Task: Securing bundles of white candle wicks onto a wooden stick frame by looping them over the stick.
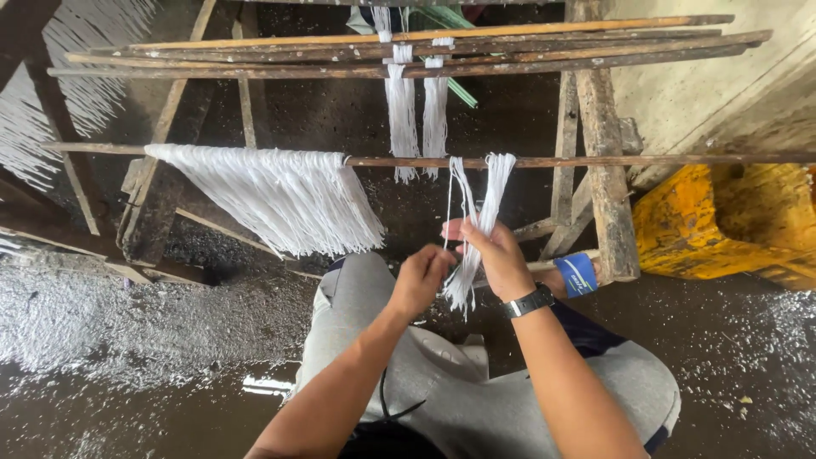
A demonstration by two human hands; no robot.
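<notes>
A small bundle of white strands (pixel 478 223) hangs over the thin horizontal wooden rod (pixel 646 159), near the middle of its length, its loose ends dangling down between the two hands. The right hand (pixel 500 257) is closed around the bundle partway down, fingers wrapped over the strands and thumb pressing from the near side. The left hand (pixel 420 279) is curled just beside it, fingertips pinched at the lower tuft (whether it grips a few strands or only touches them, I cannot tell; the fingers hide the contact).

Status, as judged from the layout: toward the left end of the same rod, a wide sheet of white strands (pixel 272 197) is already draped and spread in a neat fan, so the larger part looks hung. The bundle in hand is narrow and still clumped, not yet spread or joined to the sheet; a bare stretch of rod lies between the two. The right part of the rod is bare.

Higher up, two short hanks (pixel 416 119) hang from the upper poles (pixel 408 53) of the wooden frame (pixel 605 178). A yellow container (pixel 722 223) sits beyond the frame's right post. The wet floor (pixel 127 340) shows white specks. A black wristwatch (pixel 529 301) is on the right wrist; grey trousers (pixel 442 382) below.
</notes>
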